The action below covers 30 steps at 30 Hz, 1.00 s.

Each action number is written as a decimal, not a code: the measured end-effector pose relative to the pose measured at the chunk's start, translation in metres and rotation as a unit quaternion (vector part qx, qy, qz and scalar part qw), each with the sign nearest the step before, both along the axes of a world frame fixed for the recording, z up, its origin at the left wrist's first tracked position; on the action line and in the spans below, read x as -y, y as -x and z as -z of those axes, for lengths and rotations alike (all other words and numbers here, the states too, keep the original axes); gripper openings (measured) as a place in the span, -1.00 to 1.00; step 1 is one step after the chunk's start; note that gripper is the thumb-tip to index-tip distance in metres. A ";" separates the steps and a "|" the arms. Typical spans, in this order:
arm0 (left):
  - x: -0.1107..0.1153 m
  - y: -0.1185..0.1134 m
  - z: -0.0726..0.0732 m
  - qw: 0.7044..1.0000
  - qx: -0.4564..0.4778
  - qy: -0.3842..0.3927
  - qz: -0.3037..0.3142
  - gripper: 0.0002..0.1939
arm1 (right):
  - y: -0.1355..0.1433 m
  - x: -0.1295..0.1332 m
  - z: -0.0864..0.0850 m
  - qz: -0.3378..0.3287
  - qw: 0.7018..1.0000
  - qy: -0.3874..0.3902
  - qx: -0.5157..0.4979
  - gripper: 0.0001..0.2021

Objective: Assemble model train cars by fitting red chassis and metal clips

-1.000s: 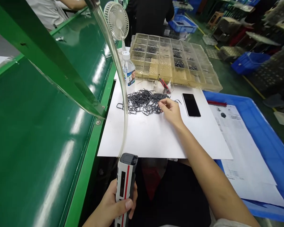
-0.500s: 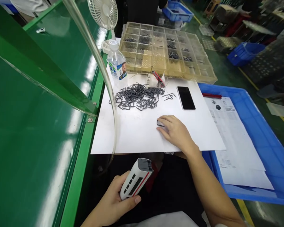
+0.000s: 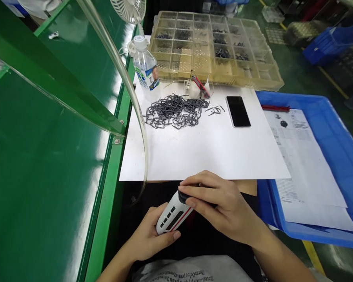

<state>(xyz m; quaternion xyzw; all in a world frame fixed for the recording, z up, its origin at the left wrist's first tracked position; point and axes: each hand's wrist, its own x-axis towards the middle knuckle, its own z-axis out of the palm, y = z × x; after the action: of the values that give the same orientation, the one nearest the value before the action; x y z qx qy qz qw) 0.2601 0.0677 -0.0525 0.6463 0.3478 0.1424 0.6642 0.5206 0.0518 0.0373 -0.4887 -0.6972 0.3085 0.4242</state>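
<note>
My left hand (image 3: pixel 148 237) is closed round a white device housing (image 3: pixel 168 211) with a red stripe and dark slots, held tilted over my lap. My right hand (image 3: pixel 223 201) is at the housing's upper end, fingers pressed over the rim. A thin dark U-shaped clip (image 3: pixel 182 196) shows under those fingertips, against the end of the housing; most of it is hidden by the fingers. Beyond the hands, a pile of dark grey bent clips (image 3: pixel 172 111) lies on the white board (image 3: pixel 217 156), with a few loose clips (image 3: pixel 215 110) to its right.
A phone (image 3: pixel 237 111) lies on the board. A water bottle (image 3: pixel 145 68), a small clear box (image 3: pixel 198 90) and a compartment tray (image 3: pixel 217 74) stand behind. Left are a green frame (image 3: pixel 107 188) and a hanging clear tube (image 3: pixel 126 74); right, a blue bin (image 3: pixel 320 103) with papers.
My right hand has left the board with a dark clip and come to the end of the white housing in my left hand. The view has shifted slightly.
</note>
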 end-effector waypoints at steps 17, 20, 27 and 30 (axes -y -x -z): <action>0.004 -0.003 -0.009 0.999 0.032 0.014 -0.016 -0.79 | 0.005 0.013 -0.003 -0.032 0.989 -0.093 0.115 -0.70; 0.006 -0.003 -0.007 0.999 0.032 0.008 -0.021 -0.75 | 0.005 0.015 -0.002 -0.030 0.969 -0.135 0.204 -0.66; 0.010 -0.003 -0.006 1.000 -0.001 -0.013 -0.001 -0.76 | -0.002 0.016 -0.005 -0.039 0.937 -0.172 0.302 -0.71; 0.013 -0.005 -0.006 1.000 0.010 -0.008 0.007 -0.79 | -0.003 0.022 -0.009 -0.033 0.938 -0.155 0.307 -0.72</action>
<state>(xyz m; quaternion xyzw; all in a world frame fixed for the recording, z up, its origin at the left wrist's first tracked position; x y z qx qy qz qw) 0.2655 0.0549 -0.0466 0.6523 0.3353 0.1472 0.6636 0.5236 0.0300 0.0467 -0.4645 -0.8484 0.0454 0.2500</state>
